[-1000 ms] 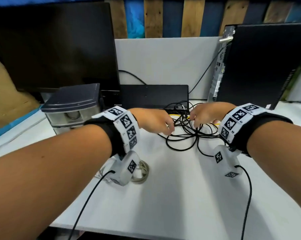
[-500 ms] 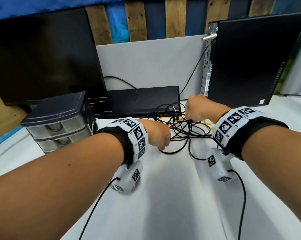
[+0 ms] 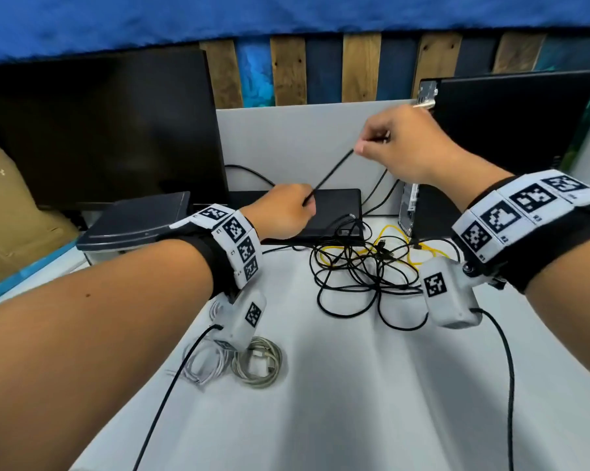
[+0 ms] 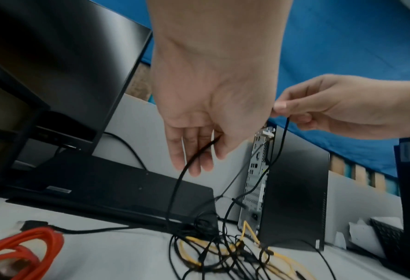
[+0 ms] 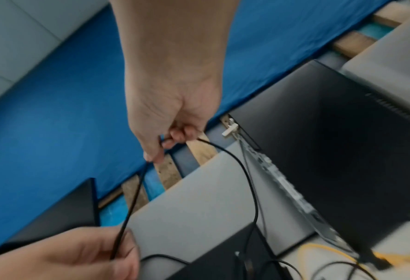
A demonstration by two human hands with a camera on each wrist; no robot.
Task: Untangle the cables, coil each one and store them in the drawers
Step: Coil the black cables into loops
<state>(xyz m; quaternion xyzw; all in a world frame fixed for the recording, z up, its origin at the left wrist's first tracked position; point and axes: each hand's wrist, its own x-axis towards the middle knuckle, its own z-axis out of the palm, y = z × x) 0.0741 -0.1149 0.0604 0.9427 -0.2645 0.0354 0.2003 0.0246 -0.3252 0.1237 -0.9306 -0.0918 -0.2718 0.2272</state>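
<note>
A black cable [image 3: 331, 174] stretches taut in the air between my two hands. My left hand [image 3: 305, 202] holds its lower part above the black dock, and the cable runs out between the fingers [image 4: 194, 161]. My right hand [image 3: 364, 148] pinches it higher up, to the right, between thumb and fingers [image 5: 151, 153]. From both hands it drops into a tangle of black and yellow cables [image 3: 361, 266] on the white table [image 3: 354, 385]. A grey drawer unit [image 3: 134, 226] stands at the left, behind my left forearm.
Two coiled pale cables [image 3: 256, 363] lie near the table's front left. An orange cable [image 4: 24, 252] lies at the left. A black monitor [image 3: 100, 130] stands behind the drawers, a flat black dock [image 3: 337, 205] in the middle, and a PC tower [image 3: 510, 130] at the right.
Both hands have risen from the tangle. The right hand went up and to the right, drawing a length of black cable taut between the hands.
</note>
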